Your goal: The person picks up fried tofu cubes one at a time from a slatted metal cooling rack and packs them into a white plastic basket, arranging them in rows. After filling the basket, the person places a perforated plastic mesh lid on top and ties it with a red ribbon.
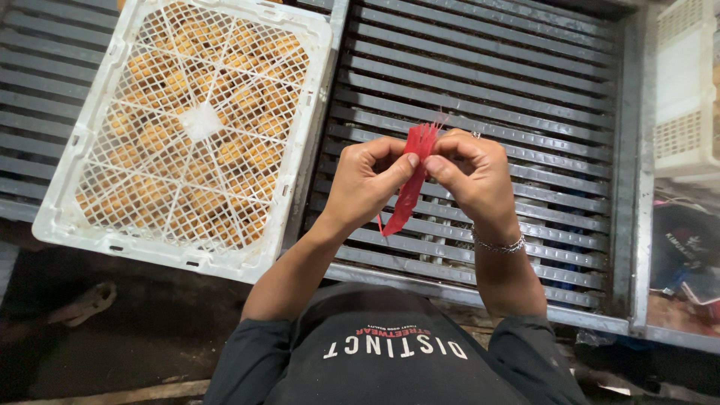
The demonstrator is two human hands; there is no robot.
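White lattice crate (196,124) on the slatted grate's (525,90) left edge, pale lumps inside blurred by mesh, left hand (365,182) and right hand (474,178) both pinching a frayed red strip (411,187) over mid-grate, its upper part hidden by fingers; second crate (684,90) cut off at right

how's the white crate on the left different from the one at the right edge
The left white crate lies flat on the slatted metal rack, fully in view, with yellowish pieces visible through its lattice. The right crate is cut off by the frame, its contents unclear. Both are white latticed plastic.
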